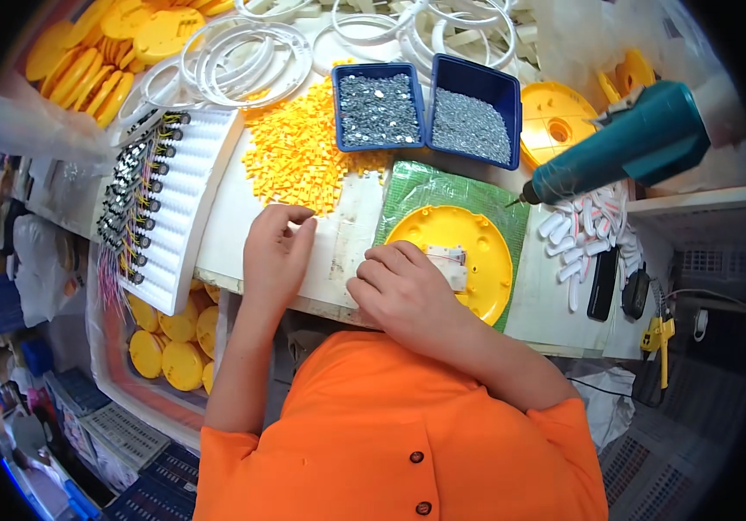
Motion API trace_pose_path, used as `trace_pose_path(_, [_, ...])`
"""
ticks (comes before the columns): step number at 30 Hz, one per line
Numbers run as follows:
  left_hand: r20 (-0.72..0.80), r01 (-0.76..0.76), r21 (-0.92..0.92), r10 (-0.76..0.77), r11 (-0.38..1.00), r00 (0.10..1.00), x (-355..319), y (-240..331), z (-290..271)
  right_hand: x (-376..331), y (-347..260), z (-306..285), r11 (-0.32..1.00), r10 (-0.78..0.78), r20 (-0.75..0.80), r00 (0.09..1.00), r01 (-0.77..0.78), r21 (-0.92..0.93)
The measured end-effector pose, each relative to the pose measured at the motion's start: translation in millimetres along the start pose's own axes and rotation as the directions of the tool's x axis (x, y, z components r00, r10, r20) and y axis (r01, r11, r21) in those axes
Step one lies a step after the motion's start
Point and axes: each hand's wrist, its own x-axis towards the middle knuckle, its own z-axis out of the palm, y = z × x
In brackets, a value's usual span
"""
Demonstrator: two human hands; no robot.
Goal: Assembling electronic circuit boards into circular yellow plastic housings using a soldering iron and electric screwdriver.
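The left hand (279, 250) has its grip part-curled near small yellow plastic bits (290, 152), upper centre; the right hand (407, 286) curls, fingertips hidden, at a smooth round disc (490, 282), right of centre. What either holds, I cannot tell.

Shiny plastic, glinting metal, matt cloth

We see smooth, glossy plastic in the yellow disc (490, 247), while the green mat (400, 193) has a wrinkled, film-like shine. The blue bins (474, 76) are smooth plastic; the small grey parts (468, 123) look like bright metal. The little yellow pieces (295, 156) seem to be plastic, and the white tray (189, 213) resembles matt, ridged foam. The screwdriver (629, 143) has a smooth teal plastic body and a thin metal bit (512, 204). The orange shirt (347, 408) is matt cloth.
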Motion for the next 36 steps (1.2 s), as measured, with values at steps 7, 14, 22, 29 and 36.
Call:
trace_pose_path(7, [0.018,-0.302,0.393,0.321,0.868,0.947,31.8,8.2,16.9,-2.8,-2.4,-19.9,0.988,0.12,-0.123,0.985,-0.106,0.109])
trace_pose_path(14, [0.101,-0.411,0.525,0.425,0.746,0.9,63.6,14.8,48.1,-14.5,-8.0,-24.7,0.973,0.199,-0.192,0.961,-0.169,0.159])
trace_pose_path(22, [0.099,-0.395,0.633,0.437,0.666,0.894,64.6,7.4,63.1,-19.3,-7.8,-24.9,0.968,0.219,-0.218,0.951,-0.183,0.17])
trace_pose_path(29, [0.092,-0.406,0.596,0.443,0.693,0.892,65.2,4.1,60.6,-19.7,-7.7,-27.0,0.973,0.213,-0.237,0.948,-0.184,0.136])
trace_pose_path(36, [0.092,-0.465,0.57,0.509,0.678,0.856,66.4,3.3,65.6,-20.6,-3.9,-28.1,0.972,0.221,-0.255,0.941,-0.193,0.131])
